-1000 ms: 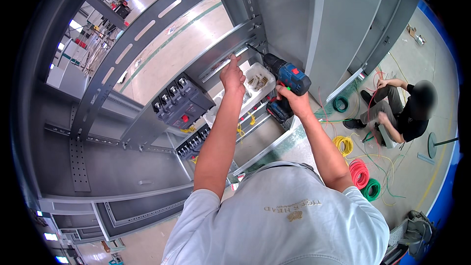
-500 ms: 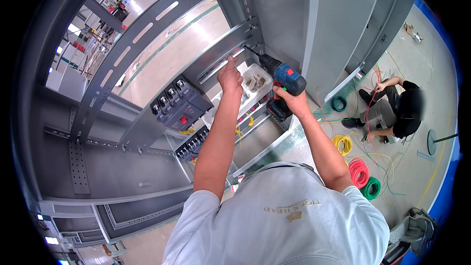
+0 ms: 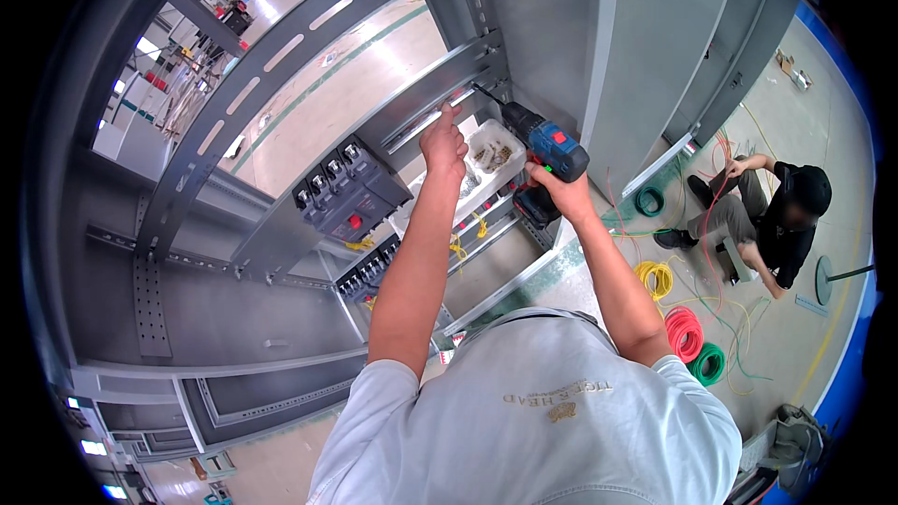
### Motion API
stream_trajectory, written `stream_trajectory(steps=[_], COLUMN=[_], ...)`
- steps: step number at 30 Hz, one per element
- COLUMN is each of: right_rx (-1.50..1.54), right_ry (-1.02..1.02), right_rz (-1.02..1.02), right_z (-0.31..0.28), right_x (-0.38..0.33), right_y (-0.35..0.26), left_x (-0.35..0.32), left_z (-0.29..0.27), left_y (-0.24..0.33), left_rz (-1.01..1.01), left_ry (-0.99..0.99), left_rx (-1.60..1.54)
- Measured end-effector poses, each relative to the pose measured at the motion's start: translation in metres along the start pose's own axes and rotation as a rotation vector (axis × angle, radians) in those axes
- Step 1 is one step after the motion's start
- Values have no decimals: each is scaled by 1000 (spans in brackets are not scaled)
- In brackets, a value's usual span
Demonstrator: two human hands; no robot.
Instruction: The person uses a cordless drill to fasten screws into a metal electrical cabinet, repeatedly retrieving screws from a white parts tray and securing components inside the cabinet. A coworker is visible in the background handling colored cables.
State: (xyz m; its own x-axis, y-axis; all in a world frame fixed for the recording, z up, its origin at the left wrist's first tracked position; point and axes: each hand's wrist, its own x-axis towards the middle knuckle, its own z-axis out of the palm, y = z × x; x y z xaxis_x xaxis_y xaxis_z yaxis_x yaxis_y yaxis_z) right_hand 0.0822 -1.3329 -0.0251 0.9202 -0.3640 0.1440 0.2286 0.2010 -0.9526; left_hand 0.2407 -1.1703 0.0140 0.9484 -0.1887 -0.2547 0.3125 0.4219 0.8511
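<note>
My right hand grips a blue and black cordless drill by its handle. Its long bit points away from me, at the right end of a shiny metal rail on a grey crossbar. Close to that end is my left hand, fingers curled and the tip raised toward the rail; whether it pinches anything small is hidden. Between my hands sits a white plastic box with small brass-coloured fasteners. Left of my left forearm, a dark grey circuit breaker with a red button is mounted in the cabinet.
The grey cabinet frame surrounds my arms, its tall panel to the right. A row of smaller breakers lies nearer me. On the floor are yellow, red and green wire coils; a person sits there among loose wires.
The drill and my hands keep nearly the same place at the rail while the view shifts slightly. The seated person has lowered one arm toward the floor and turned the head.
</note>
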Motion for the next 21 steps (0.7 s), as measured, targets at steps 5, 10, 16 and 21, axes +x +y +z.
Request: stream_trajectory(steps=[5,10,16,21], right_rx=[-8,20,-291,-187], right_ry=[-6,-24,5,-6], right_rz=[-16,-4,-110,-22], right_z=[-2,-5,-7,-8], right_x=[2,4,3,5], right_y=[6,1,-1,-10], left_x=[-2,-1,2,2], left_z=[-4,-4,-4,-4], left_y=[4,2,0,0], left_rz=[-18,-34,-39,-39], left_ry=[-34,-43,-43,-42], left_rx=[19,-22,-39,-42])
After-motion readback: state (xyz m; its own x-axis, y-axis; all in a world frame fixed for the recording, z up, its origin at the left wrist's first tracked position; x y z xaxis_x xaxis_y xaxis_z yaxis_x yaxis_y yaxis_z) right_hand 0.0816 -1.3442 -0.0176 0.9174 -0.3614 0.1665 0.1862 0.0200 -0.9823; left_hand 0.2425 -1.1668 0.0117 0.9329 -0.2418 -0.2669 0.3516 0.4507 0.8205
